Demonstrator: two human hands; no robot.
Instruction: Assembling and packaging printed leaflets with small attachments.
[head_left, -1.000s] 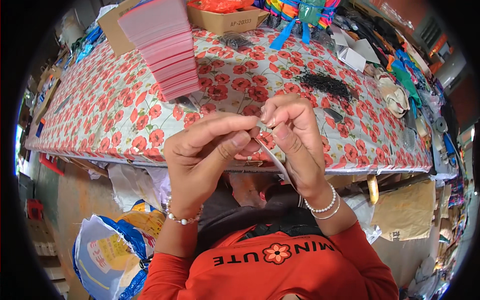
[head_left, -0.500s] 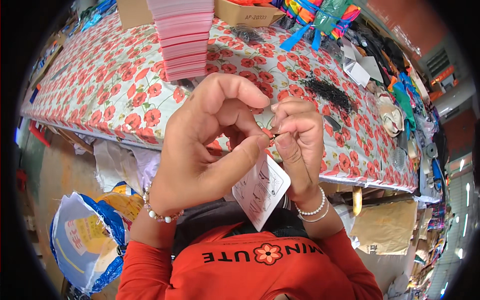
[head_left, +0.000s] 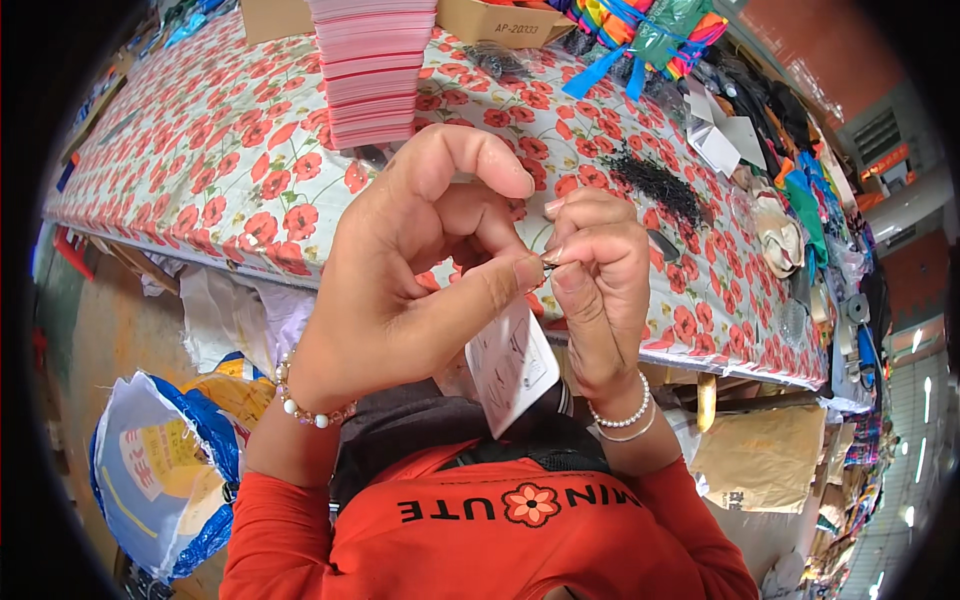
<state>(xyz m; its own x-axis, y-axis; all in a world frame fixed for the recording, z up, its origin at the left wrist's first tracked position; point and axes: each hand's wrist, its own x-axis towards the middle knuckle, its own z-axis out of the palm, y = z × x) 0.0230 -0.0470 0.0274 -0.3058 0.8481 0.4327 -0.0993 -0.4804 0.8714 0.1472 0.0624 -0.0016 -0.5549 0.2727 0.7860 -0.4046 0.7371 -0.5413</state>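
Observation:
My left hand (head_left: pixel 400 260) and my right hand (head_left: pixel 600 275) meet fingertip to fingertip over the table's near edge. Between them is a thin dark strand (head_left: pixel 549 266), pinched by thumb and forefinger on both sides; most of it is hidden. Just under the fingertips hangs a white printed card (head_left: pixel 517 372) with line drawings, tilted, its upper part hidden behind my left thumb. I cannot see how the card joins the strand. The other fingers of my left hand curl loosely above the pinch.
A tall stack of pink-edged cards (head_left: pixel 370 85) stands on the flowered tablecloth (head_left: pixel 235 175). To the right lies a pile of thin black strands (head_left: pixel 655 185). Farther back are a cardboard box (head_left: pixel 500 25) and a colourful bundle (head_left: pixel 645 40). A blue-and-white sack (head_left: pixel 165 470) stands at lower left.
Both thumbs and forefingers have drawn closer together at the strand. The card has turned slightly and moved up a little. The view has shifted slightly.

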